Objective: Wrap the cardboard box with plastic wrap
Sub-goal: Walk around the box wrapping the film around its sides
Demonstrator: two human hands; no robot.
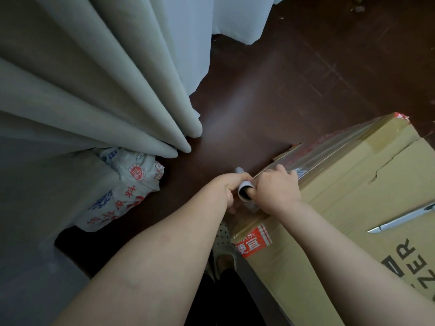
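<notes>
The cardboard box [348, 191] stands on the dark floor [270, 90], with film [329, 149] stretched along its side. It looks stiff and bulky, best left standing. At its corner, the left hand [226, 191] and right hand [275, 191] both curl tight round the plastic wrap roll [244, 185] — light, with a rigid core, and best gripped at its ends. The film itself looks thin, clingy and easily torn. Scissors [400, 220] lie on the box top.

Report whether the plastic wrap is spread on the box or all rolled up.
Partly spread: glossy plastic wrap covers a side of the cardboard box, fed from the roll gripped by the left hand and right hand.
</notes>
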